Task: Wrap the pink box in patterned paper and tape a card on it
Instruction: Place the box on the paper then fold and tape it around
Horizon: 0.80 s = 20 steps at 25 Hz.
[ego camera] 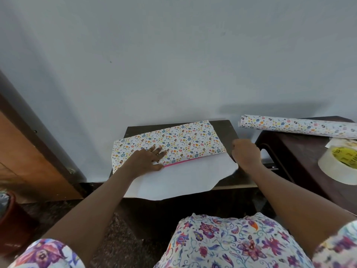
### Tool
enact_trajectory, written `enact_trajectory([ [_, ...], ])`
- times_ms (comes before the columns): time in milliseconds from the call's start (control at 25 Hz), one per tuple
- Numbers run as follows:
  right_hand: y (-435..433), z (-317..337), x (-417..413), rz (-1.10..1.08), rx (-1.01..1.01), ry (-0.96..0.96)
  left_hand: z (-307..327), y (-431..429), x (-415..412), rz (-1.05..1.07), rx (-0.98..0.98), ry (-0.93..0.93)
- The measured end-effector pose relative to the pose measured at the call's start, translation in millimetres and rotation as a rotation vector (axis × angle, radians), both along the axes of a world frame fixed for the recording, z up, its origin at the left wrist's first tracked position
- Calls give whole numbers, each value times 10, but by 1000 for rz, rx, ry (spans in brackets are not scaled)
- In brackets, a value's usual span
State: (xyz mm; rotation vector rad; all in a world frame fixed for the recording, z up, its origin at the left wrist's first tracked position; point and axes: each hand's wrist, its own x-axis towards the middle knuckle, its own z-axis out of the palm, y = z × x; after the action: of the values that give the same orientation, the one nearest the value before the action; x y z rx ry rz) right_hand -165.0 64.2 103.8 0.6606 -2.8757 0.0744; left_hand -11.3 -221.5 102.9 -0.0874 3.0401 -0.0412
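The pink box shows only as a thin pink strip (pixel 179 162) under the patterned paper (pixel 173 140) folded over its top. The paper's white underside (pixel 183 178) spreads toward me on a small dark table (pixel 228 128). My left hand (pixel 148 159) presses flat on the folded paper at the box's near left edge. My right hand (pixel 246 153) hovers with curled fingers just beyond the box's right end, and nothing shows in it. A white card (pixel 341 142) lies on the table to the right, partly hidden behind a tape roll (pixel 338 165).
A roll of the same patterned paper (pixel 297 126) lies across the back of the darker right table (pixel 289 151). A wall rises directly behind both tables. A wooden door (pixel 29 151) stands at the left, with a red container (pixel 11 219) on the floor.
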Motion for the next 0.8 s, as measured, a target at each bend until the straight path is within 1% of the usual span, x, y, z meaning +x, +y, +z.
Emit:
enact_trajectory([
  [40,-107,44,-38,-129,-204,-124,-7,6,7,6,-10,5],
  [80,-226,56,-104,-206,-365,-291,-10,11,7,10,-22,7],
  [120,-341,63,-159,-262,-480,-455,-9,17,5,15,-35,3],
  [200,-493,59,-216,-357,-796,-761,8,32,-4,22,-62,-18],
  [240,-512,30,-255,-364,-902,-809,14,39,-5,25,-76,-28],
  [320,-499,-17,-299,-349,-1003,-835,8,35,-2,24,-94,-33],
  [440,-444,-30,-252,-409,-1261,-766,-7,22,5,30,-92,-39],
  [480,-422,-1,-221,-434,-1311,-723,-1,19,0,28,-100,-44],
  [520,-382,41,-183,-457,-1318,-662,14,29,-4,27,-115,-55],
  [560,-298,115,-125,-477,-1216,-547,27,47,-5,28,-127,-68],
  [640,-66,276,-22,-536,-754,-205,65,79,-18,31,-142,-98],
  [680,86,343,34,-557,-555,-45,60,86,-6,37,-151,-115],
  [720,278,438,84,-583,-432,74,52,89,-17,32,-167,-111],
  [760,459,526,118,-639,-363,121,57,89,-22,30,-173,-119],
  [800,643,612,126,-710,-317,112,70,78,-27,31,-164,-121],
])
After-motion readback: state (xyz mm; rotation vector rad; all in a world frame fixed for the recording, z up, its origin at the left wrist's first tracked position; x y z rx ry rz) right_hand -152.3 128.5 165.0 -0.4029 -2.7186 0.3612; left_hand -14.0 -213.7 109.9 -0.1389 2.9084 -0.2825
